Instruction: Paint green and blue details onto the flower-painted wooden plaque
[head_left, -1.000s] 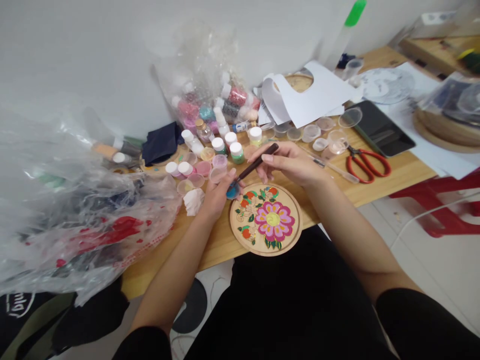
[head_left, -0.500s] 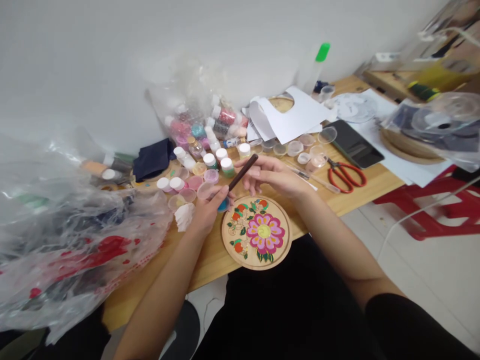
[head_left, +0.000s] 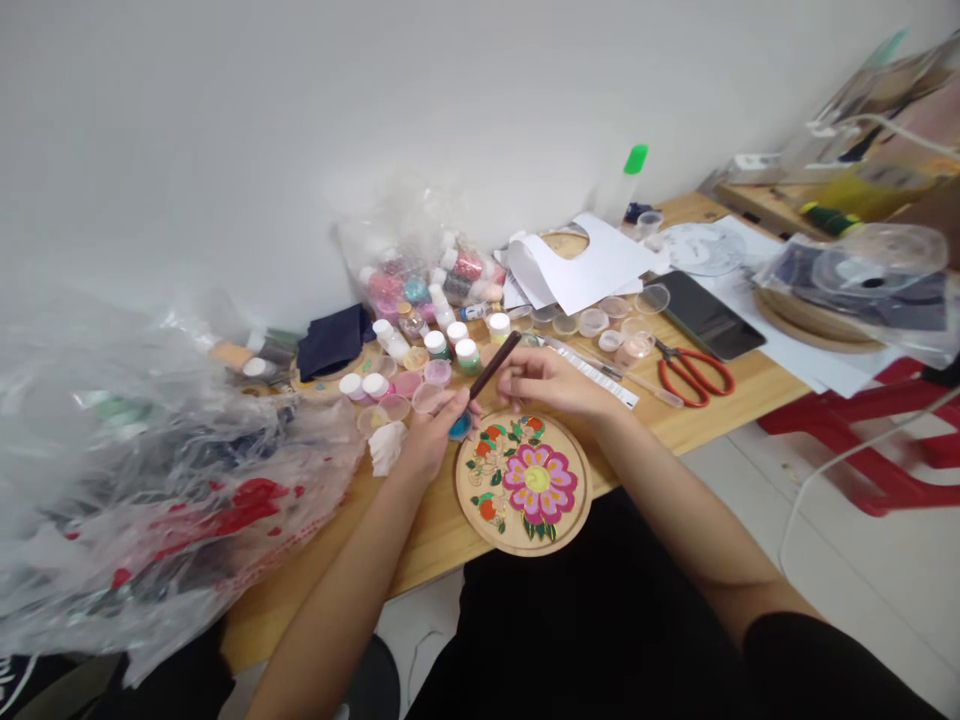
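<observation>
A dark brown stick (head_left: 495, 364) slants up out of my left hand (head_left: 433, 432), which is closed around its lower end. Just right of its top is my right hand (head_left: 544, 382), its fingers curled in; what they hold, if anything, is too small to tell. A small cup of blue (head_left: 460, 426) is partly hidden by my left fingers. Below both hands, a round wooden board (head_left: 471, 508) overhangs the table's front edge, with a pink and magenta flower (head_left: 538, 482), orange shapes and green leaves coloured on it.
White-capped jars (head_left: 467, 356) and small cups stand behind my left hand, beside a crumpled tissue (head_left: 387, 447). Plastic bags (head_left: 247, 520) cover the left side. Red-handled pliers (head_left: 694, 376), a phone (head_left: 709, 315), a ruler (head_left: 600, 376) and papers (head_left: 574, 265) lie to the right.
The view has shifted, so the table sits lower in it. My right hand has drawn back slightly from the stick and its fingers have curled in, uncovering the ruler.
</observation>
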